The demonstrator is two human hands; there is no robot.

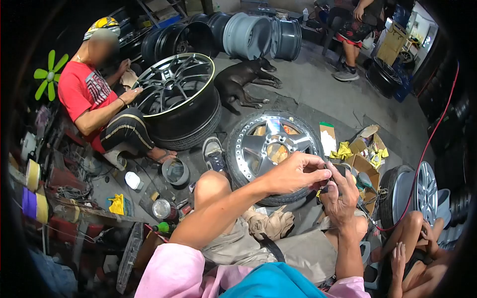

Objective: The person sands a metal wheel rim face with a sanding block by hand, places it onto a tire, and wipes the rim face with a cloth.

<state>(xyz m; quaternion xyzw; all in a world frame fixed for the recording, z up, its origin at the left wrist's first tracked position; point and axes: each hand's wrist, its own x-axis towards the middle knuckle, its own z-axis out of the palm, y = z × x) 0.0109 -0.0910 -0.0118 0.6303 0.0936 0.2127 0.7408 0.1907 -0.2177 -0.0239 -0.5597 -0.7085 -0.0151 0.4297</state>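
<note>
My left hand [299, 174] and my right hand [342, 197] meet in front of me, above my right knee. Both are closed, thumbs and fingers pinched together at one spot. Something small and dark seems to be between the fingertips, too small and covered to name. Just beyond them a tyre [233, 164] with a polished five-spoke wheel [268, 144] lies flat on the floor. A crumpled tan cloth [271, 222] rests on my lap between my legs.
A person in red [89, 94] sits at left by a black multi-spoke wheel [171, 82]. A black dog [238, 82] lies behind the tyre. An opened cardboard box [367, 186], a red hose [437, 124] and another seated person [412, 248] are at right.
</note>
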